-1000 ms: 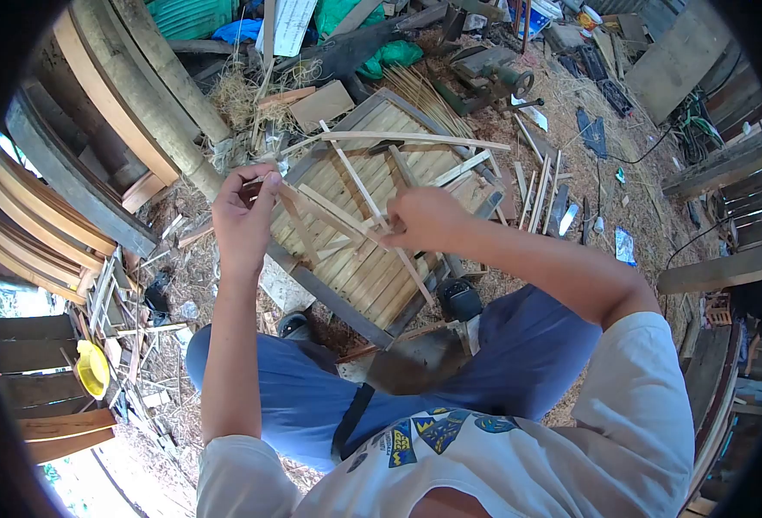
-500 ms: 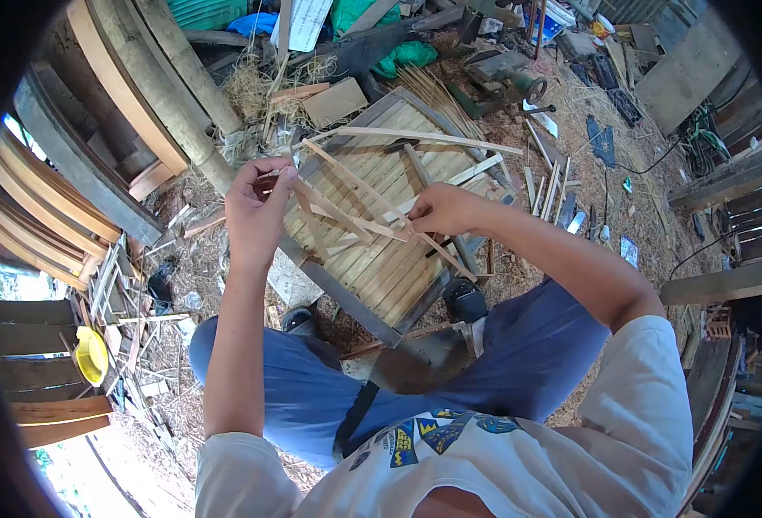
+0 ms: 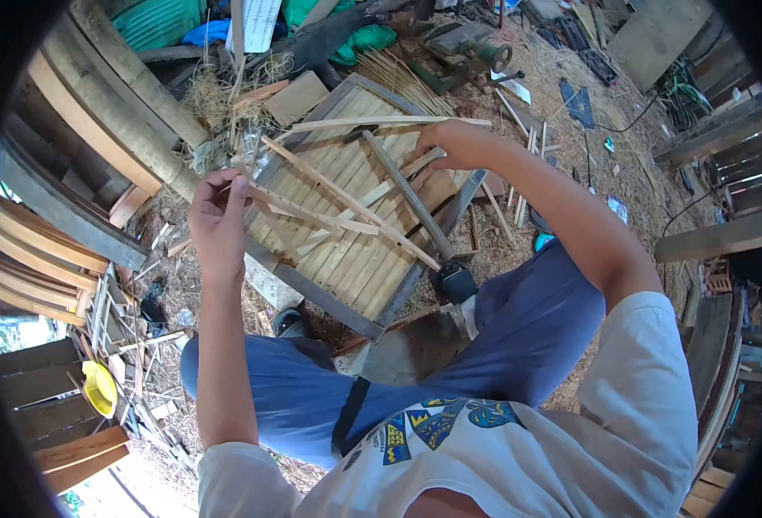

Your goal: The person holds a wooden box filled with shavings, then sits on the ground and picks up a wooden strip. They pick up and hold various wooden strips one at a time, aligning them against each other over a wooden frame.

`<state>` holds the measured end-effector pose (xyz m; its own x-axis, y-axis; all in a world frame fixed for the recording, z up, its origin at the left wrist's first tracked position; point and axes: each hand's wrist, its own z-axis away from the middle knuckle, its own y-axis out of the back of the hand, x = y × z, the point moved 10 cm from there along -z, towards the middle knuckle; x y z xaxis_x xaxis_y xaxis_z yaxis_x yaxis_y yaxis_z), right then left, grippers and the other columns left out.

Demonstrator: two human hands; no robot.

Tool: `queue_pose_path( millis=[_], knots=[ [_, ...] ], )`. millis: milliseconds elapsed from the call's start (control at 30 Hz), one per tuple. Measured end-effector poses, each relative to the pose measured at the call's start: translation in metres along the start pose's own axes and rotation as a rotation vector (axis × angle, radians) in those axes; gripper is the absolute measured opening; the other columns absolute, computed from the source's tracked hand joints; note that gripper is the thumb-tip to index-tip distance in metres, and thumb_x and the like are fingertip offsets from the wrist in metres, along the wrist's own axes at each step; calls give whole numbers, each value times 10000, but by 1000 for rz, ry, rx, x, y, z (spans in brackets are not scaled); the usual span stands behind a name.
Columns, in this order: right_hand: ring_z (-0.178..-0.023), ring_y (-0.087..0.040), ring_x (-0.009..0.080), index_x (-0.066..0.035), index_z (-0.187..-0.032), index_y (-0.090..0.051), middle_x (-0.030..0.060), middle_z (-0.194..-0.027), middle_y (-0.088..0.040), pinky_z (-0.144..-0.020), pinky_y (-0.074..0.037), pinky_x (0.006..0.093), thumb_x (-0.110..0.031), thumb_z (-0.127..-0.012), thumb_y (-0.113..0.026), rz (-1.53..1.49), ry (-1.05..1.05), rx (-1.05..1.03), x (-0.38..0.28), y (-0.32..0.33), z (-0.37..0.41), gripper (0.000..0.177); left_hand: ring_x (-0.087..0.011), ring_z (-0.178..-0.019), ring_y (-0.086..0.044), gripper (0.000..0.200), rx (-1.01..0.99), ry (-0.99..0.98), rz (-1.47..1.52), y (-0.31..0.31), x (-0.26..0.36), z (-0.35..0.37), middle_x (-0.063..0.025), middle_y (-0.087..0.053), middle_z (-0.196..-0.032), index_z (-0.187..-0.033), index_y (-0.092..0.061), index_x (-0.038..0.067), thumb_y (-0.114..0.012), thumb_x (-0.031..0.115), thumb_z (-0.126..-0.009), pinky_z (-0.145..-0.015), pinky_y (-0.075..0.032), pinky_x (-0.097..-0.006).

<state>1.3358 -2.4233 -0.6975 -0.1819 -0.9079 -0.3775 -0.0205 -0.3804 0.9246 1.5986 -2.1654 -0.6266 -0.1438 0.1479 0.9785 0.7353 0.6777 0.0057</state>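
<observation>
My left hand [image 3: 218, 207] is closed on the end of a thin wooden strip assembly [image 3: 299, 210], held above the left side of a slatted wooden panel [image 3: 346, 285]. Over the panel's upper right part, my right hand [image 3: 458, 147] has its fingers curled down at a pale strip [image 3: 381, 192]; its fingertips are partly hidden. Between the hands a long thin strip [image 3: 338, 190] lies diagonally across the panel. A hammer [image 3: 411, 194] rests on the panel with its handle toward my foot.
A metal vise [image 3: 484, 59] stands beyond the panel. Curved boards [image 3: 96, 112] lean at the left, near a yellow basin [image 3: 99, 388]. Wood scraps and shavings cover the ground. My shoe [image 3: 454, 281] touches the panel's near right edge.
My right hand has moved up and right, away from the long diagonal strip, to the pale strip. My left hand still holds its strips. The whole view has shifted somewhat.
</observation>
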Motion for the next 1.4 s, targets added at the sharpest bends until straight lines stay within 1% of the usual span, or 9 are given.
queue_pose_path(
  millis=[300,500,633,900,1033,1167,1233,1267,1400],
  knots=[
    [-1054,-689,352,-59,-1103,-735,132,-1084,-720,-928,-547,458,-170,-858,-807,20,8,5,-8,18,4,278,-117,-989,-656,219,-12,-15,-3,-3,4,1,-52,-710,-1113,-1192,-673,24,-716,165,-1030,-876,-546,-293],
    [-923,-744,277,-45,-1124,-771,128,-1054,-773,-820,-589,404,-109,-952,-699,16,-163,445,15,133,81,198,-123,-1012,-654,184,-18,-21,145,-8,16,4,-48,-695,-1139,-1197,-665,33,-679,144,-1050,-888,-548,-303],
    [-888,-750,211,-12,-1148,-765,126,-1016,-784,-803,-590,379,-75,-987,-636,-177,-390,578,46,155,160,216,-114,-999,-651,173,-78,39,182,-43,8,-1,-28,-683,-1132,-1206,-659,52,-665,143,-1058,-908,-545,-305],
    [-887,-751,268,-30,-1111,-786,165,-996,-784,-808,-587,414,-308,-925,-749,-370,-741,374,175,-53,288,336,-103,-952,-656,168,-223,257,294,-153,-38,-6,0,-695,-1082,-1214,-650,84,-657,157,-1063,-874,-543,-295],
    [-952,-714,381,-41,-1080,-742,171,-1022,-743,-820,-573,484,-276,-860,-820,-139,-839,618,205,-177,308,331,-100,-939,-661,177,-213,312,243,-206,-43,-9,-1,-700,-1073,-1219,-645,87,-661,170,-1063,-880,-541,-296],
    [-968,-675,451,-16,-980,-687,204,-1007,-685,-844,-554,538,-210,-852,-796,-179,-1049,583,227,-266,295,257,-117,-1018,-666,202,-269,335,201,-238,-54,-12,-16,-697,-1134,-1256,-638,87,-636,180,-1076,-911,-542,-293],
    [-952,-671,462,-5,-937,-665,215,-1001,-666,-853,-550,547,-185,-853,-781,-222,-1190,521,241,-297,295,230,-122,-1042,-670,212,-306,333,180,-244,-58,-12,-23,-700,-1147,-1263,-635,85,-638,184,-1076,-916,-544,-291],
    [-1006,-680,455,-7,-1049,-711,257,-1076,-693,-884,-549,554,-163,-864,-739,-259,-1165,497,246,-305,293,244,-122,-1039,-670,214,-302,338,184,-244,-60,-12,-21,-698,-1142,-1263,-635,83,-639,185,-1075,-917,-544,-290],
    [-906,-700,397,-2,-1112,-729,226,-980,-722,-833,-554,497,-174,-905,-693,-501,-1095,722,234,-284,306,272,-111,-995,-663,191,-267,314,209,-240,-50,-15,-16,-694,-1113,-1232,-636,74,-652,171,-1068,-908,-540,-283]
  ],
)
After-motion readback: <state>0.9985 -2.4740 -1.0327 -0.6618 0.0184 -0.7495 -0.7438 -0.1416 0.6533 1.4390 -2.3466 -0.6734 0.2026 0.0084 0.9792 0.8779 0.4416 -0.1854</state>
